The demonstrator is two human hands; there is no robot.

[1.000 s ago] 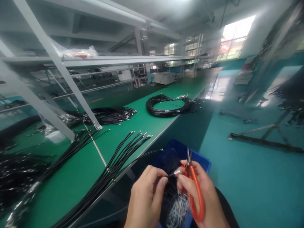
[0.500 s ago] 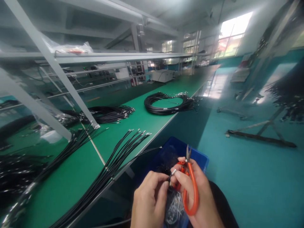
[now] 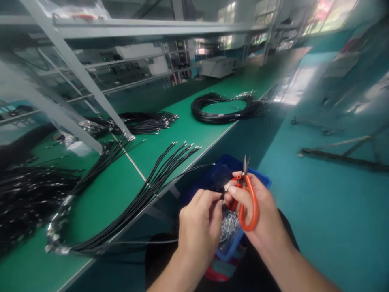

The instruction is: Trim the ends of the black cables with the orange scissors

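Note:
My left hand pinches the end of a thin black cable between thumb and fingertips. In my right hand is a pair of scissors with orange handles, its narrow blades pointing up and slightly apart. The thumb and forefinger of that hand also meet at a small silver-white tip beside the cable end. Both hands are over a blue bin, where small silver and clear pieces lie. A bundle of black cables with silver ends curves along the bench edge to my left.
The green bench runs away from me to the far right. On it lie a coiled cable bundle, another bundle and a dark heap of cables. Slanted grey posts carry a shelf. A metal stand stands on the floor at right.
The view has tilted down, so bench and shelf appear higher. Both hands hold much the same pose, close together at the cable end, with the scissors still in the right.

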